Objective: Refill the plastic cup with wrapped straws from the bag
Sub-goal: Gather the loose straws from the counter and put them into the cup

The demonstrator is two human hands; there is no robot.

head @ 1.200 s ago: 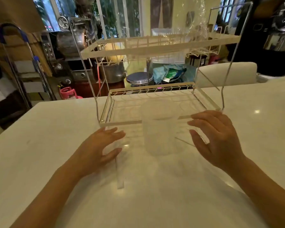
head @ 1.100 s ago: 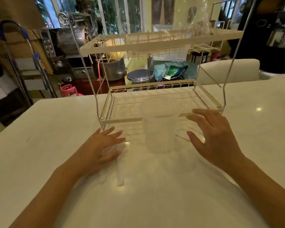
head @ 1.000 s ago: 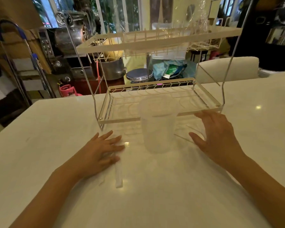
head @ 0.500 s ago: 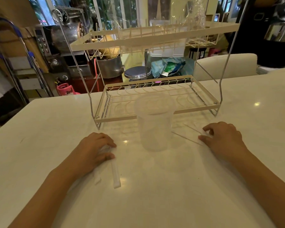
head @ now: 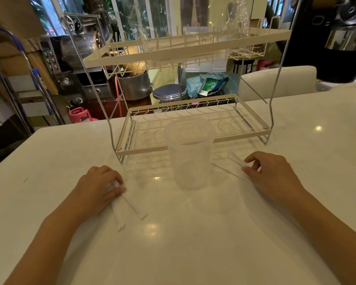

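A clear plastic cup [head: 190, 159] stands upright on the white table, just in front of the wire rack. My left hand [head: 98, 187] rests on the table to the cup's left, fingers curled over wrapped straws [head: 130, 210] whose ends stick out toward me. To the right of the cup, my right hand [head: 269, 173] pinches thin wrapped straws [head: 230, 173] lying flat on the table. A crinkled clear plastic bag [head: 237, 19] sits on the rack's top shelf.
A two-tier cream wire rack [head: 193, 124] stands behind the cup, its lower shelf close to both hands. The white table [head: 173, 254] stretches toward me. Beyond the far edge are a metal pot, a stool, a pink container and a white chair back.
Both hands dropped from hovering beside the cup to the table. The left hand curled over straws and drew them out; the right hand closed its fingers on thin straws.
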